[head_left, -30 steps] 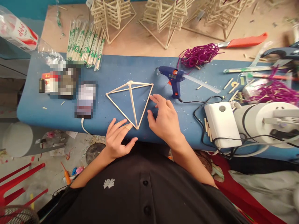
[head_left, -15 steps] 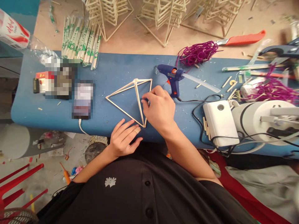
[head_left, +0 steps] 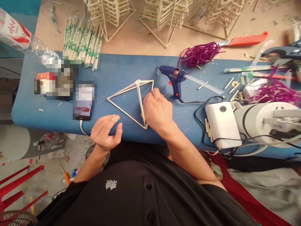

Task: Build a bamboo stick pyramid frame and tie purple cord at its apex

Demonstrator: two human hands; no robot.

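One stick frame (head_left: pixel 139 95) sits left of the glue gun (head_left: pixel 176 78), seemingly being positioned, the right hand (head_left: pixel 158 110) curled at its gun-facing side, grasp unclear, the left hand (head_left: pixel 107 131) released farther left; shifting it calls for light pressure.

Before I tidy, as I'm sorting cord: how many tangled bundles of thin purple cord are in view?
2: one purple bundle beyond the blue glue gun, the other bundle at far right, past the rectangular white box. More may be hidden.
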